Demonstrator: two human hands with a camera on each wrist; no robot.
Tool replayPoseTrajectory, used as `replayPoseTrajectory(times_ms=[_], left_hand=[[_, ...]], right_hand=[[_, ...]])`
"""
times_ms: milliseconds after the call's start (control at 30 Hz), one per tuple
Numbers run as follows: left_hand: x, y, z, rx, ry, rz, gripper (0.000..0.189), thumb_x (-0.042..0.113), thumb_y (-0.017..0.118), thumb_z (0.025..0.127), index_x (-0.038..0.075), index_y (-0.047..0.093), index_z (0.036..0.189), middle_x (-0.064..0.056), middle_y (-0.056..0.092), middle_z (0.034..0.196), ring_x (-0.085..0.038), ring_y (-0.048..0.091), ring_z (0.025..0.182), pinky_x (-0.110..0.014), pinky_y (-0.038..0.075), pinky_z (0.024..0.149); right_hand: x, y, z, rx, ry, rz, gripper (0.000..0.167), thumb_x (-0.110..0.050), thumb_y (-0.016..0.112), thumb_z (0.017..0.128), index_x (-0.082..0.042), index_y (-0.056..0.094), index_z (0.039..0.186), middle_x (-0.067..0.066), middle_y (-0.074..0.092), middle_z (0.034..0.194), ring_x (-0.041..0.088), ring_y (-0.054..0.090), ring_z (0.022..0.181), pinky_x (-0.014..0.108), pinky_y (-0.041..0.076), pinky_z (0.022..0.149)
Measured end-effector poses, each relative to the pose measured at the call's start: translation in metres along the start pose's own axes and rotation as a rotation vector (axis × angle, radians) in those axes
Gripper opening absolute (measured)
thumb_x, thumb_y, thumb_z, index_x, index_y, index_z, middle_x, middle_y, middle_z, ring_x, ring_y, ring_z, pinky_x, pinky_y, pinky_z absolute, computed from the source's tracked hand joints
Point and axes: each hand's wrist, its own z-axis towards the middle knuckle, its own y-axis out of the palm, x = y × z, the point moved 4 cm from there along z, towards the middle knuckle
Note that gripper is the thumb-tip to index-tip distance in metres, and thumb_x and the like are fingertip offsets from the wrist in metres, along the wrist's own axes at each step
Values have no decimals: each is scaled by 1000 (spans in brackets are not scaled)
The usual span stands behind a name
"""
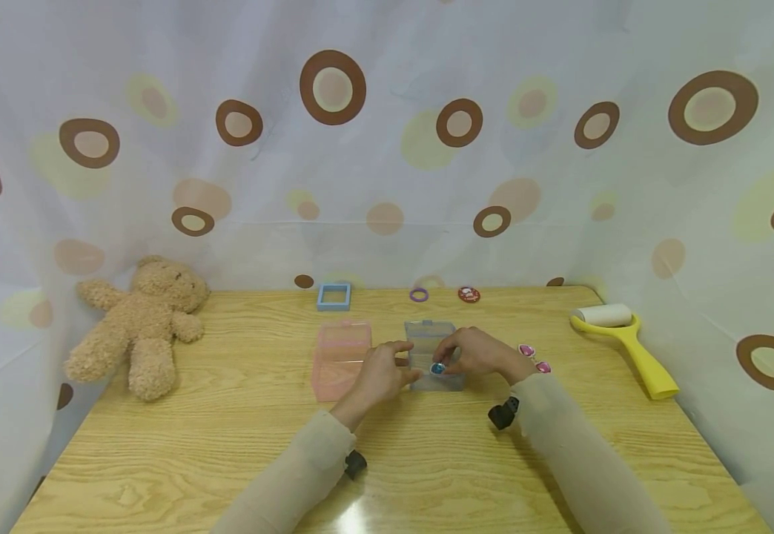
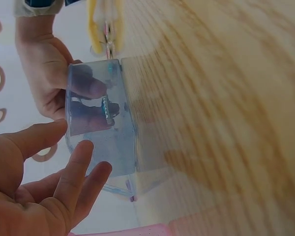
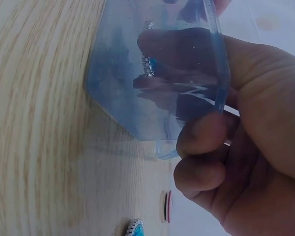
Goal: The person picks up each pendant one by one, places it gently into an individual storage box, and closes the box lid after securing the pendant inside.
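A clear blue plastic box [image 1: 450,384] with its lid raised at the back sits on the wooden table. My right hand [image 1: 472,352] reaches into it, thumb and finger pinching a blue gem ornament [image 1: 437,368] with a silver beaded rim. Through the box wall, the right wrist view shows the same blue gem ornament [image 3: 148,64] between the fingertips. My left hand [image 1: 383,371] is at the box's left side, its fingers spread and thumb tip right at the edge of the blue box [image 2: 101,152]. To its left stands an open pink clear box [image 1: 335,380].
Two pink gem ornaments [image 1: 535,360] lie right of my right hand; another blue gem [image 3: 136,228] lies on the table. Behind are a blue square frame [image 1: 333,306], a purple ring [image 1: 419,295] and a red badge [image 1: 468,294]. A teddy bear [image 1: 147,322] and yellow-handled roller [image 1: 640,356] flank them.
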Motion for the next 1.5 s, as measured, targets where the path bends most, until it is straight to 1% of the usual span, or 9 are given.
replayPoseTrajectory(times_ms=[300,433,633,833,933,1067,1267,1400,1500], left_hand=[[0,0,1,4,5,18,57,15,79,86,3,58,138,-14,58,143,-30,69,114,-35,62,83],[0,0,2,4,0,24,57,15,79,87,3,57,138,-13,58,144,-29,69,115,-34,62,82],[-1,0,3,11,-12,20,57,15,79,86,4,58,138,-13,58,143,-29,69,115,-34,62,81],[-2,1,3,13,-30,21,57,17,79,86,5,58,138,-14,59,142,-29,68,116,-34,61,83],[-2,1,3,12,-37,23,57,17,79,87,6,58,138,-14,58,142,-30,68,116,-35,61,83],[-2,2,3,10,-43,19,57,16,79,87,5,58,138,-14,58,143,-30,67,117,-35,61,83],[-2,2,2,6,-23,21,57,14,79,86,3,58,138,-14,58,143,-30,68,116,-34,62,82],[-2,2,1,3,-25,16,57,14,79,86,3,57,138,-14,58,143,-30,67,117,-35,61,84],[-2,2,1,3,-30,12,57,14,79,86,3,58,138,-14,58,143,-29,67,117,-34,61,83]], right_hand=[[0,-1,-1,5,-6,25,17,-13,77,86,-15,77,103,-5,75,95,14,70,91,34,58,84],[0,-2,-2,22,-13,43,17,-14,76,87,-14,76,104,-4,75,95,15,70,92,34,58,83],[1,-8,-6,52,-5,88,19,-17,74,89,-13,75,107,-6,75,95,16,69,94,39,56,85],[5,-18,-15,113,15,131,20,-16,72,92,-11,73,111,-2,74,100,16,67,93,34,53,81],[8,-24,-20,158,28,156,21,-17,72,91,-9,73,111,-2,74,98,14,66,86,31,53,78],[15,-29,-25,200,52,170,24,-22,74,91,-10,72,112,-3,73,97,12,63,76,28,53,70],[29,-35,-35,227,126,189,26,-26,73,92,-11,72,114,0,72,98,15,61,74,28,51,65],[41,-37,-41,242,141,180,28,-26,72,93,-8,71,115,2,71,96,16,62,79,28,50,69],[49,-36,-45,239,172,189,28,-24,71,93,-6,70,115,2,71,96,15,62,80,28,50,69]])
